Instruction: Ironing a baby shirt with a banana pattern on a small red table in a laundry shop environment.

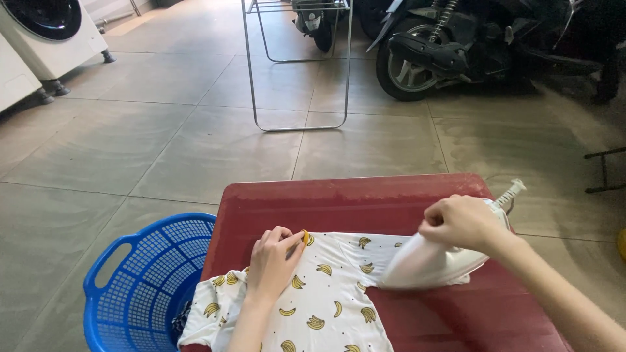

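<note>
**Iron on a banana-print shirt**

The right hand point(462, 223) was wrapped tight around the handle of a white iron point(435, 259), its tip resting on the white banana-print shirt point(319, 303). The shirt lay across the near left part of the red table point(365, 199), one sleeve hanging over the left edge. The left hand point(275, 259) pressed flat on the shirt — fingers together, pinning the collar. A blue laundry basket point(147, 274) stood just beside the table's left edge.
</note>
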